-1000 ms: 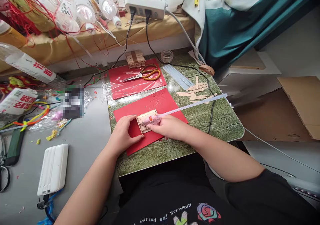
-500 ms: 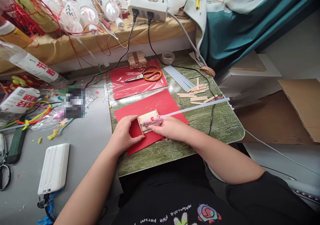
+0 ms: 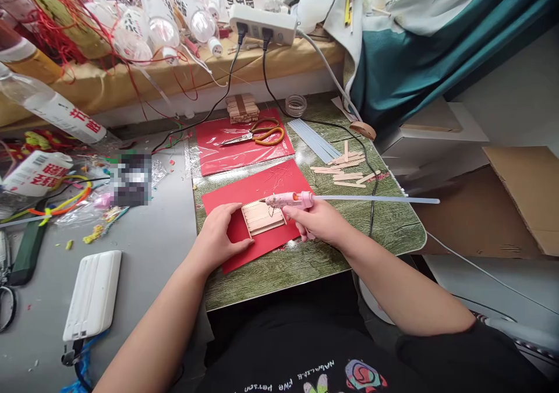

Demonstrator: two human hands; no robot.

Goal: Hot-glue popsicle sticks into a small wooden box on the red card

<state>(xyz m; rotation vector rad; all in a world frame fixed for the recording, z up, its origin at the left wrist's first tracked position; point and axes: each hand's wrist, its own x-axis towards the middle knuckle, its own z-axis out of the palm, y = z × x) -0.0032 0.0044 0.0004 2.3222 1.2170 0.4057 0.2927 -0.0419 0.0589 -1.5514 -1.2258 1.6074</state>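
My right hand point(image 3: 321, 221) grips a pink hot glue gun point(image 3: 286, 200). A long translucent glue stick point(image 3: 379, 198) sticks out of its back, and its nozzle points left over the upper part of a small craft-stick panel point(image 3: 262, 220). The panel, made of pale wooden sticks laid side by side with strips at its ends, lies on a red sheet point(image 3: 238, 255). My left hand point(image 3: 218, 230) holds the panel's left end, thumb at the lower corner and fingertips at the upper one. Part of the panel is hidden behind the gun.
Scissors point(image 3: 266, 135) rest on a plastic-wrapped red pack point(image 3: 209, 159) behind, near a bundle of craft sticks point(image 3: 242, 109). Loose sticks point(image 3: 348, 176) and spare glue sticks point(image 3: 312, 138) lie at the right. A black cord point(image 3: 372, 206) crosses the table. A white power bank point(image 3: 91, 294) sits left.
My right hand has moved right with the glue gun, whose nozzle has swung upward to point left; more of the panel shows. My left hand has stayed on the panel.
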